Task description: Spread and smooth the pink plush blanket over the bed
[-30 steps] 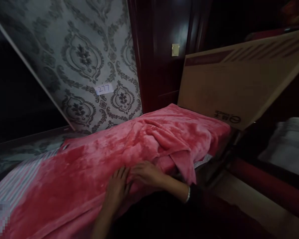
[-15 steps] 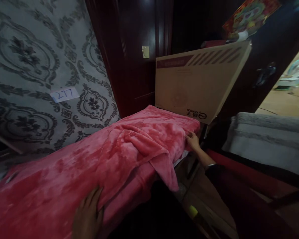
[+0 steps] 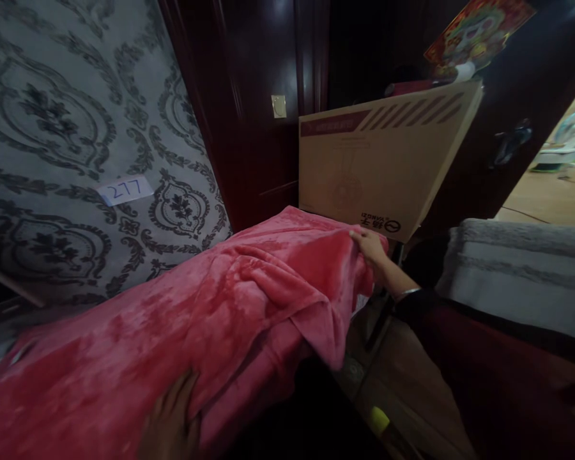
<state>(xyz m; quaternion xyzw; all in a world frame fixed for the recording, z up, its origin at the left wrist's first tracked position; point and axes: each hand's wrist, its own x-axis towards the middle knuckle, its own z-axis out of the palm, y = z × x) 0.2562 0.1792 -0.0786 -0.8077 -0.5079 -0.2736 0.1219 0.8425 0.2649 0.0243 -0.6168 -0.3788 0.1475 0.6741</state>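
Observation:
A pink plush blanket (image 3: 138, 345) covers a long raised surface, with a rumpled fold across its middle. Its loose corner hangs over the near side. At the far right end, my right hand (image 3: 371, 248) pinches the blanket's edge and holds it lifted, making a taut slope. My left hand (image 3: 170, 418) is low in the view, fingers on top of the blanket and thumb by the edge of the upper layer, which runs between them. Part of that hand is dark and cut off by the frame.
Behind the blanket's far end leans a large cardboard box (image 3: 378, 160) before dark wooden doors (image 3: 253, 96). Folded grey bedding (image 3: 522, 275) lies at right. A paper marked 277 (image 3: 126, 190) sticks to the patterned wall (image 3: 52, 115). Something yellow (image 3: 379, 418) shows low down.
My right hand has risen slightly, pulling the blanket's edge up so that the cloth beside it is stretched. My left hand stays in nearly the same place.

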